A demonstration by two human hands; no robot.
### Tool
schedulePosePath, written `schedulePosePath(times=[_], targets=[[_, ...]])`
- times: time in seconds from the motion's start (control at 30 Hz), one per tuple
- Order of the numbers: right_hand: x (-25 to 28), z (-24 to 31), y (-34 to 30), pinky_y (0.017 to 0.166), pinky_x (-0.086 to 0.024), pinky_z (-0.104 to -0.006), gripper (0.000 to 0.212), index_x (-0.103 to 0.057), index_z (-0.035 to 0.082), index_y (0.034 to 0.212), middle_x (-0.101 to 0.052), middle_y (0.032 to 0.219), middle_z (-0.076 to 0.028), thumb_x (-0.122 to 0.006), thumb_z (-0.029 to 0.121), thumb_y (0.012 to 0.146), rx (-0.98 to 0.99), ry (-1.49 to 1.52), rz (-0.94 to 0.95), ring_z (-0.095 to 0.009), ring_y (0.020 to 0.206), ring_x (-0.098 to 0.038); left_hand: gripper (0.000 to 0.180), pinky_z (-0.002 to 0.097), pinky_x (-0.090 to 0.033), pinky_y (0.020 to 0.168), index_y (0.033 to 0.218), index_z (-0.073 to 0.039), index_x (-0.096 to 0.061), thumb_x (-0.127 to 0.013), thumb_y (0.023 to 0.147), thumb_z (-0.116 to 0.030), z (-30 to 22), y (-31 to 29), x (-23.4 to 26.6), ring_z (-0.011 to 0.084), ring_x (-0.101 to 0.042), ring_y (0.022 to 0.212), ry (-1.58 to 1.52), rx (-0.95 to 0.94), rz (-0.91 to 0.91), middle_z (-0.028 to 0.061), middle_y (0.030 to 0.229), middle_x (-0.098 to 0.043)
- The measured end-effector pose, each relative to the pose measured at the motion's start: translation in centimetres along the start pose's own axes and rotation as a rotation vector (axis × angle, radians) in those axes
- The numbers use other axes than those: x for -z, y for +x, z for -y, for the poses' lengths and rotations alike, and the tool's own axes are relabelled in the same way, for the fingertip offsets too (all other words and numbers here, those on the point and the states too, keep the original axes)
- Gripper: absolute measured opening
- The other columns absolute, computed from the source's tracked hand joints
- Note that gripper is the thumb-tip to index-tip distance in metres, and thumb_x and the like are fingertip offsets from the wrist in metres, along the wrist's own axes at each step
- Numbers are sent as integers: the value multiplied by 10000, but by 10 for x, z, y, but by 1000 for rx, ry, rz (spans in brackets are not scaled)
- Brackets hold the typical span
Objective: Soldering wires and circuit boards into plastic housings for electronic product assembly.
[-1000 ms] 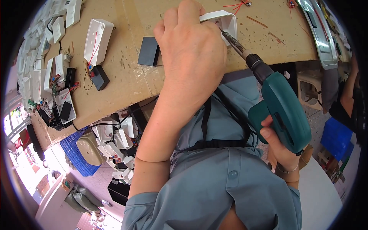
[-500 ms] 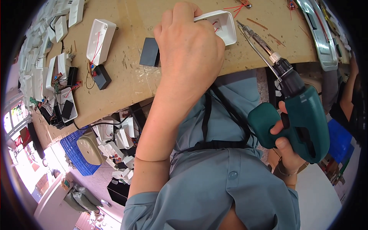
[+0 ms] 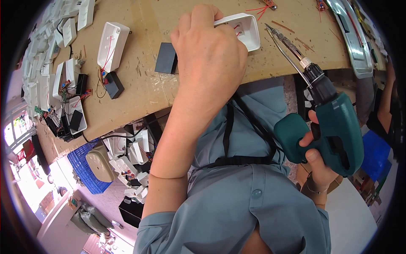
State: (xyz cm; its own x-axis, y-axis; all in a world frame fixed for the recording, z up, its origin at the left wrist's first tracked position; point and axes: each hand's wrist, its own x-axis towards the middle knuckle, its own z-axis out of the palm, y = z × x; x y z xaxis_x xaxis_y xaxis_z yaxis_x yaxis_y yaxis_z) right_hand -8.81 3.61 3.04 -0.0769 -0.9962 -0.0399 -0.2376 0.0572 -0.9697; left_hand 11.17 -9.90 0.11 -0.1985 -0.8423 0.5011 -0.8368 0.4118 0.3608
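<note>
My right hand drew the green soldering gun back toward the right. Its tip, inside the white box a second earlier, came out and stood apart from the box's right wall. Red wires inside the box and the gun's thin metal tube came into clearer view.

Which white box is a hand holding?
The white plastic housing nearest the teal soldering gun: the left hand holds it, while no hand touches the other white housings.
</note>
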Motion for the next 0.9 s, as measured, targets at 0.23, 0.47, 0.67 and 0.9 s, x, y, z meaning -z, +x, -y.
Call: schedulePosePath(times=[0.23,0.47,0.67,0.9], targets=[[6,-5,8,616,-465,-243,629,-390,-96,1213,-530,1116,-239,-672,166,716,58,3,-5,-144,699,-562,404,380,-400,803,1003,-23,-570,-679,623,-100,-1,-4,6,333,-492,928,-36,-157,-93,191,1013,-503],[0,-5,10,633,-451,-256,573,-421,-95,1181,-546,1092,-207,-650,164,724,138,35,-23,-142,685,-552,627,389,-401,827,1180,-46,-445,-714,620,-129,30,-18,16,361,-451,990,-121,5,69,198,1074,-457],[8,-3,10,633,-432,-235,540,-399,-88,1204,-526,1124,-206,-594,183,780,233,24,-33,-117,689,-515,456,355,-457,767,1184,-22,-433,-600,782,-155,66,-13,87,255,-524,950,-896,325,-390,142,1028,-504],[11,-13,19,637,-445,-258,592,-360,-94,1222,-520,1125,-233,-631,169,766,197,121,-41,-134,662,-535,432,252,-476,690,1177,-16,-439,-560,833,-249,158,-34,233,141,-562,867,-847,398,-756,86,1000,-563]])
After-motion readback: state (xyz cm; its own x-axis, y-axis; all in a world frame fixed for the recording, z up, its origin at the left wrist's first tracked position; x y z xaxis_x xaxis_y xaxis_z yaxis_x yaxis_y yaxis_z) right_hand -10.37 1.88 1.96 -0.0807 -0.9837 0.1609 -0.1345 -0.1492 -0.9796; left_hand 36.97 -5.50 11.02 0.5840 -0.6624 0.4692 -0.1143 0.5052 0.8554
